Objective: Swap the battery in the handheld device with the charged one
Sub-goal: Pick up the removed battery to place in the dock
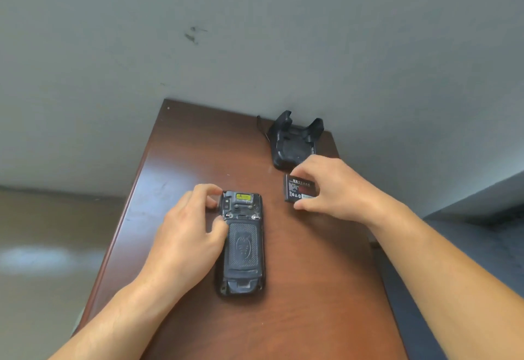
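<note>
device (241, 242) face-down, black ribbed back | left hand (185, 235) grips it | right hand (330, 189) pinches battery (297, 189)

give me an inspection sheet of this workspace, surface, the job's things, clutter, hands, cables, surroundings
Surface: brown wooden table, glossy, faint scuffs.
Job's things: handheld device lying face down, back cover on; loose battery to its right; empty charging cradle at the far edge.
Clutter: nothing seen.
Hands: left hand grips the device's upper left edge; right hand pinches the battery between thumb and fingers.
Cables: thin dark cable beside the cradle, running off the far edge.
Surroundings: grey wall behind with a small dark mark; blurred floor at left.
</note>
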`<state>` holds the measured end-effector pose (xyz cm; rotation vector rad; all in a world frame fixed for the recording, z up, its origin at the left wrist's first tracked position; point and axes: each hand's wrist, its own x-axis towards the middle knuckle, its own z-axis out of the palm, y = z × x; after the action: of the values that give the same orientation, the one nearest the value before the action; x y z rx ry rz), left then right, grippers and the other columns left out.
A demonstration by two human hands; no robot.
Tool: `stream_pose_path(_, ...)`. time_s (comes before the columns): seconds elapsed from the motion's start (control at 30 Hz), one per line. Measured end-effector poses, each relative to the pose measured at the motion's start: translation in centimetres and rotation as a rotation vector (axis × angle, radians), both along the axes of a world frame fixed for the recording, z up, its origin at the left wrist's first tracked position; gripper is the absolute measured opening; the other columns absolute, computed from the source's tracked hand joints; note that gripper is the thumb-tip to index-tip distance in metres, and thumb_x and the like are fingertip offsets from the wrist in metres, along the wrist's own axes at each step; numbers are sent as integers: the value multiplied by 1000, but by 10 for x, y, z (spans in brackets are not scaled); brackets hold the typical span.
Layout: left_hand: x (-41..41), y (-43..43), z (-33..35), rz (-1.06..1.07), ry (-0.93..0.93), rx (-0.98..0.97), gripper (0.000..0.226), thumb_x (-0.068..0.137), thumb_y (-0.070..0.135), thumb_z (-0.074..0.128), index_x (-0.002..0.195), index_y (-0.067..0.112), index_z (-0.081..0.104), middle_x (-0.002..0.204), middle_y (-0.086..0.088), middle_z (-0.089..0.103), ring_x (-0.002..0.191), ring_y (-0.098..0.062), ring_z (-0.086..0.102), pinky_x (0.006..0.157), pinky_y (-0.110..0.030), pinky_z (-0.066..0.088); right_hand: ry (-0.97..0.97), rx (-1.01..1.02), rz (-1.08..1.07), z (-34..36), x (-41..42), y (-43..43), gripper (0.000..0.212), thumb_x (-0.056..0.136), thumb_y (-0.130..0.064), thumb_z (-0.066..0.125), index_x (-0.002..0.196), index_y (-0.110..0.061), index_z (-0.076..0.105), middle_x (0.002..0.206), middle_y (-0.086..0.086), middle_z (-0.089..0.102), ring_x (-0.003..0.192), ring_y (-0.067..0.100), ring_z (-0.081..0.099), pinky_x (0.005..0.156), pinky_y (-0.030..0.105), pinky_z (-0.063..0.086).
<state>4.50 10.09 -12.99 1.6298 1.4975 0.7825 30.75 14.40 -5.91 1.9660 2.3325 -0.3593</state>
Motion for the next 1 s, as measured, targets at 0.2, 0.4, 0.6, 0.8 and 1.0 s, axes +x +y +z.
stream_pose_path(0.2,-2,1,1,89,-116,26,43,83,3,59,106,40,57,96,19,63,71,1,61,70,-29,56,330,263,-132,23,12,42,43,72,-23,85,112,-24,70,106,-8,70,102,7,67,97,31,54)
stream_pose_path(0.4,-5,46,26,29,6,254,34,85,7,63,111,28,62,88,14,66,58,-5,57,69,-9,37,328,199,-148,19,24,66,40,72,-24,85,110,-25,72,102,-12,74,100,4,69,96,29,55)
stream_pose_path(0.6,28,114,28,-257,224,252,58,74,51,55,130,40,46,126,10,63,95,-20,62,93,-46,52,325,162,-143,10,32,74,42,71,-28,85,111,-27,72,101,-13,77,99,3,71,95,31,57)
stream_pose_path(0.8,74,161,24,-502,315,339,114,69,61,74,158,35,9,163,2,32,147,-26,33,115,-50,36,248,144,-59,8,33,80,42,74,-32,84,113,-23,70,104,-8,75,97,10,70,91,35,56)
stream_pose_path(1.0,90,176,12,-568,424,382,135,62,67,82,159,35,-6,169,6,15,154,-24,18,116,-55,35,113,171,10,6,34,83,46,73,-39,80,113,-18,70,102,-2,74,97,19,68,88,41,55)
